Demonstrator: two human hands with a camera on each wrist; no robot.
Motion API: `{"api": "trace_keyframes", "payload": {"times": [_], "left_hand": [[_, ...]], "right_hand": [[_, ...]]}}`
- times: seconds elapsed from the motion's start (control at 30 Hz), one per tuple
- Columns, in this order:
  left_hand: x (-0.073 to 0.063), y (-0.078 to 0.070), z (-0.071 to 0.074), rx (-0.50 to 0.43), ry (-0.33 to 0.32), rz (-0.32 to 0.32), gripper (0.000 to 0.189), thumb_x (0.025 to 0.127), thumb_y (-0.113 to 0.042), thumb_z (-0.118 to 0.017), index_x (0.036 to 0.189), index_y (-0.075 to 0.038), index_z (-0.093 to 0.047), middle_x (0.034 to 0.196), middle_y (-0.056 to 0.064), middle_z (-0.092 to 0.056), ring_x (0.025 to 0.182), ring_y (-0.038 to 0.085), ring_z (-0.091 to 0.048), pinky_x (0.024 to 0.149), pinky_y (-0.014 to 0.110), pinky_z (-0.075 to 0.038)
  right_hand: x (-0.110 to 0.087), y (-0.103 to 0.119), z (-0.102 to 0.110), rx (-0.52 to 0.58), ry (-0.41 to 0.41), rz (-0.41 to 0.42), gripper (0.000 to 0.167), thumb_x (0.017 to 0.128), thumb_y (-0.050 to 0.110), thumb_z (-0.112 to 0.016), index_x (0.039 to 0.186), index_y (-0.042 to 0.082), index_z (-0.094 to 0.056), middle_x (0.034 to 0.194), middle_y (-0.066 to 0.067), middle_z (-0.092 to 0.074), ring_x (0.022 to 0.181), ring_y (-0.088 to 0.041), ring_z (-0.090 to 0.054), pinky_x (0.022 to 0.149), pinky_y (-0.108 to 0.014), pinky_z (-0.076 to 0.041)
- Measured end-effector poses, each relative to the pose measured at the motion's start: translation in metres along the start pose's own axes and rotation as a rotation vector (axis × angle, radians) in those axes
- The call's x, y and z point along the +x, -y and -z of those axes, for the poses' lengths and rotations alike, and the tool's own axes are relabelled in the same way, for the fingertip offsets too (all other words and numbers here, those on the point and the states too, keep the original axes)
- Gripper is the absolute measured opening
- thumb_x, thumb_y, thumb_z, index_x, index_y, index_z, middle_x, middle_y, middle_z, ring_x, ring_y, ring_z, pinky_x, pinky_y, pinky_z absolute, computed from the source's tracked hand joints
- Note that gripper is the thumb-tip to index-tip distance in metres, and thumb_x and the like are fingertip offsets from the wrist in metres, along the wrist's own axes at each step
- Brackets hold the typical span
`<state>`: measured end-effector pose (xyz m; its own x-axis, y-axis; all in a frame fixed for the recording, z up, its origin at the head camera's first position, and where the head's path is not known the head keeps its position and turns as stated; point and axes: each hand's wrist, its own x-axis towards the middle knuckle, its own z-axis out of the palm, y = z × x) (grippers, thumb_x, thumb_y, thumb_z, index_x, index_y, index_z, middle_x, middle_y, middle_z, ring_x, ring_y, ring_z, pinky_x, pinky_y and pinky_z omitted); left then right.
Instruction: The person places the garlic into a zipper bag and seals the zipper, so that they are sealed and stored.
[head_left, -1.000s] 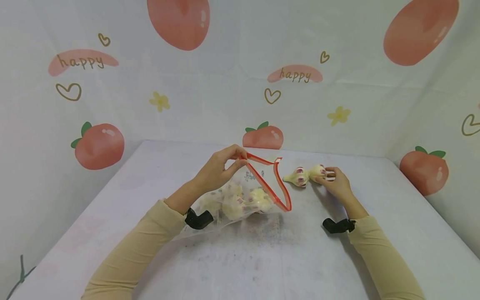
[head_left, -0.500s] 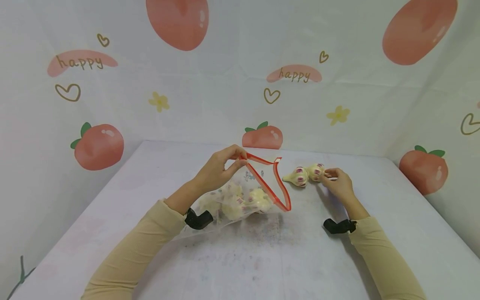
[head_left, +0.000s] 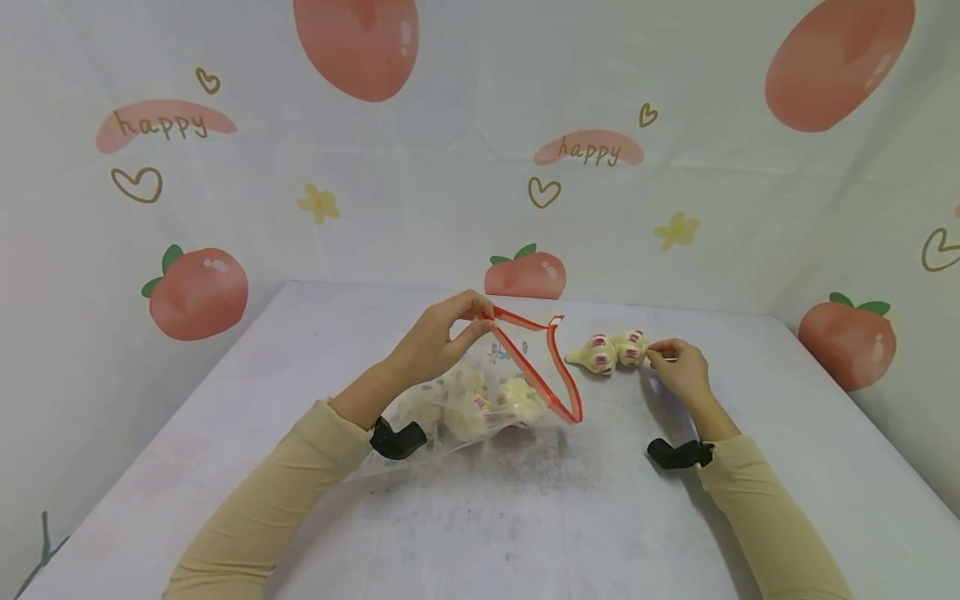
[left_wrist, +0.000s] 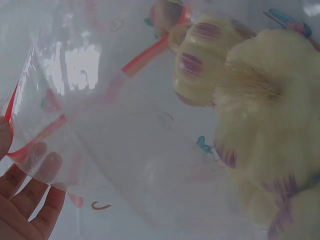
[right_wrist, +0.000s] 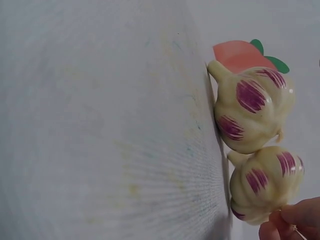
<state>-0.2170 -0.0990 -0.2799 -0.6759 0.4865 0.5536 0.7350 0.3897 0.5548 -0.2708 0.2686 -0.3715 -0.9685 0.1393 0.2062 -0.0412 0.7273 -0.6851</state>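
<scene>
My left hand (head_left: pixel 438 342) pinches the red-edged rim of a clear zip bag (head_left: pixel 555 367), holding its mouth raised and spread toward the right. Several cream garlic bulbs with purple streaks lie inside the bag; one garlic bulb (left_wrist: pixel 270 115) fills much of the left wrist view. Outside, two more bulbs rest side by side on the table: a left garlic bulb (head_left: pixel 597 355) with its stem pointing left, and a right garlic bulb (head_left: pixel 631 347). At the root end of the right one, the thumb and finger of my right hand (head_left: pixel 682 371) come together in a pinch.
A white table (head_left: pixel 465 533) with faint specks carries everything. Behind it hangs a white backdrop (head_left: pixel 427 167) printed with fruit, hearts and flowers. Black wrist mounts (head_left: pixel 397 437) sit at both cuffs.
My right hand's fingers have slid off the side of the right garlic bulb to its root end, and that bulb has turned slightly. The left hand and bag stay still.
</scene>
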Motion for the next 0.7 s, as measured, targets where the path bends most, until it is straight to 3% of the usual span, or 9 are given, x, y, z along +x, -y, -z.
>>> {"api": "trace_keyframes", "payload": {"times": [0.4, 0.7], "left_hand": [[-0.001, -0.001, 0.001, -0.005, -0.001, 0.008, 0.009, 0.093, -0.013, -0.057, 0.098, -0.006, -0.054, 0.096, 0.008, -0.063, 0.101, 0.024, -0.064, 0.092, 0.038, -0.05], [-0.001, -0.001, 0.001, -0.007, -0.006, 0.005, 0.009, 0.093, -0.013, -0.057, 0.097, -0.006, -0.055, 0.096, 0.008, -0.064, 0.1, 0.024, -0.064, 0.094, 0.038, -0.05]], "right_hand": [[-0.004, 0.007, 0.009, 0.029, -0.035, -0.01, 0.026, 0.092, 0.014, -0.055, 0.106, -0.008, -0.061, 0.103, -0.029, -0.065, 0.06, 0.017, -0.044, 0.056, -0.009, -0.042], [-0.007, 0.015, 0.017, 0.055, -0.078, 0.027, 0.027, 0.091, 0.014, -0.057, 0.105, -0.009, -0.061, 0.101, -0.03, -0.065, 0.057, 0.022, -0.043, 0.056, -0.005, -0.039]]}}
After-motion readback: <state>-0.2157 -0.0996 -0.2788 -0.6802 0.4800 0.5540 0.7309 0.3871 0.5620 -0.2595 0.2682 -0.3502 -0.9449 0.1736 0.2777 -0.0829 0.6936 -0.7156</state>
